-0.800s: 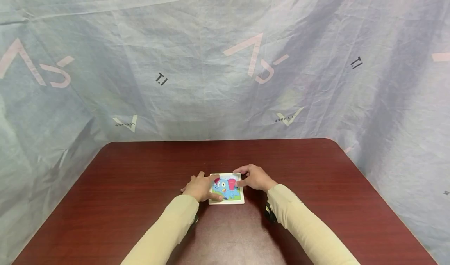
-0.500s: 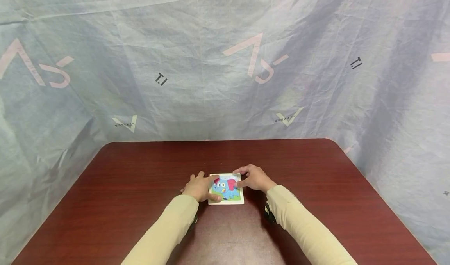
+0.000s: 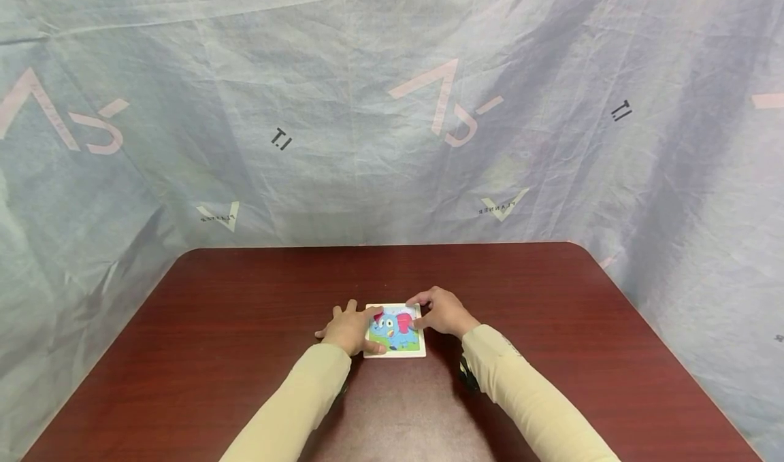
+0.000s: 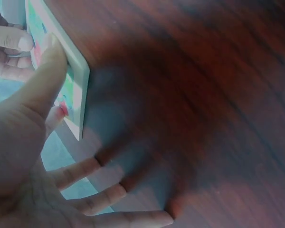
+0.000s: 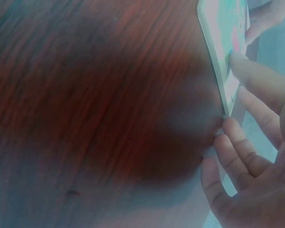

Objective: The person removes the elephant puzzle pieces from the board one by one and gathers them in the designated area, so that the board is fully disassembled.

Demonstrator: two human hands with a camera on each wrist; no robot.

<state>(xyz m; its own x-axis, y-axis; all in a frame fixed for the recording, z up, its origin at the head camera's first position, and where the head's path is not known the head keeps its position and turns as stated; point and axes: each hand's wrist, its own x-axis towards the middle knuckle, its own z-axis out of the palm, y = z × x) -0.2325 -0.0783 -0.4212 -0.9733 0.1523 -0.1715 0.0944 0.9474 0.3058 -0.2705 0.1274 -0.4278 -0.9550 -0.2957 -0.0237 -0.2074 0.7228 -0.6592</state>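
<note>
A square picture puzzle (image 3: 399,340) lies flat on the table, showing a blue elephant with pink ears inside a pale frame. At its left side my left hand (image 3: 347,330) rests with thumb and index finger on the picture; the other fingers spread out to the tabletop. My right hand (image 3: 449,312) is at the right side, its thumb touching the picture by the pink ear and its index finger at the far right corner. In the left wrist view the left thumb (image 4: 50,66) lies over the frame's edge. The right wrist view shows the right thumb (image 5: 256,76) on the puzzle's face.
The dark red wooden table (image 3: 257,292) has rounded far corners. Grey printed cloth (image 3: 343,176) hangs behind the table and along both sides. Both forearms wear cream sleeves (image 3: 294,397), and a dark strap or device (image 3: 468,375) shows under the right wrist.
Almost nothing differs: both hands stay at the puzzle in the same places. The left forearm has shifted very slightly to the right.
</note>
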